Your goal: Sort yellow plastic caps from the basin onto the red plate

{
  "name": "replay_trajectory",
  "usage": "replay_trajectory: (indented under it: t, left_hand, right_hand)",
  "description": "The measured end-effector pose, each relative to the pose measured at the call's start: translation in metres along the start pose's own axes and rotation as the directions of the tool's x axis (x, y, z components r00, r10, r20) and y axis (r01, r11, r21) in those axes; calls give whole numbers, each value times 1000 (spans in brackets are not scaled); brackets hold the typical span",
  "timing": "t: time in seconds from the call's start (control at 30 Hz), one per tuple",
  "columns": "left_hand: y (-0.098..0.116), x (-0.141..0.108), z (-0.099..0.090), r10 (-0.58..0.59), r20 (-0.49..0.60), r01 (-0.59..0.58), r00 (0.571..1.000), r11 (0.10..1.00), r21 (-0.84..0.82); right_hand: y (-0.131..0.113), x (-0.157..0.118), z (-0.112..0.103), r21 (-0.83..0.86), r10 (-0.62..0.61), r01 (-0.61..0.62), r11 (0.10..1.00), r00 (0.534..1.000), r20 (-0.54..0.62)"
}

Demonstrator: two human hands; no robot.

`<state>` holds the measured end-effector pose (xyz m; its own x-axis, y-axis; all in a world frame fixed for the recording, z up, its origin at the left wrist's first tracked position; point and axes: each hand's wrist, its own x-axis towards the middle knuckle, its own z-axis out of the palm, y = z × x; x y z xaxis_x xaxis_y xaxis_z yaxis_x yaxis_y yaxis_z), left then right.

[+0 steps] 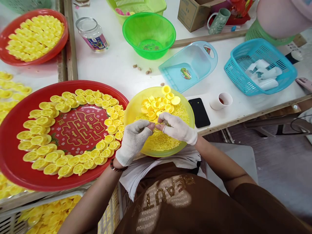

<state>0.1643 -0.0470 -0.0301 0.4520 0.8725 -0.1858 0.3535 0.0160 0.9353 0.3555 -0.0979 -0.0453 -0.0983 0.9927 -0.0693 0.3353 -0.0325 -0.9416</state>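
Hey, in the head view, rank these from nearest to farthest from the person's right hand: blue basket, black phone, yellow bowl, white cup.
1. Yellow bowl: directly below the right hand.
2. Black phone: just right of the bowl.
3. White cup: right of the phone.
4. Blue basket: farther right, beyond the cup.

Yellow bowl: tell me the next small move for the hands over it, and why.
Probably a firm press on the small yellow piece: the left hand and right hand meet at it above the yellow bowl of loose parts, while finished-looking pieces ring the red tray.
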Motion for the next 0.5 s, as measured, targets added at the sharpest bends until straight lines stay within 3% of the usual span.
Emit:
replay_trajectory:
  t: [0.13, 0.23, 0.37, 0.43, 0.5]
  left_hand:
    - [-1, -4, -4, -52, -22, 51, 998, 998, -36]
    - [0, -5, -18, -80, -77, 74, 994, 994, -86]
    - [-9, 0, -67, -69, -299, 43, 952, 995, -93]
    - [-21, 6, -99, -21, -446, 43, 895, 998, 40]
    - [-38, 15, -128, 34, -487, 114, 872, 956, 270]
  right_hand:
    - [5, -4, -6, 310, 122, -158, 938, 984, 132]
    - [6, -11, -11, 340, 165, -195, 920, 979, 115]
    - [4, -19, -12, 111, 84, -101, 989, 986, 141]
    - [4, -22, -9, -46, -3, 10, 999, 988, 156]
    - [2, -24, -6, -185, -50, 87, 979, 980, 194]
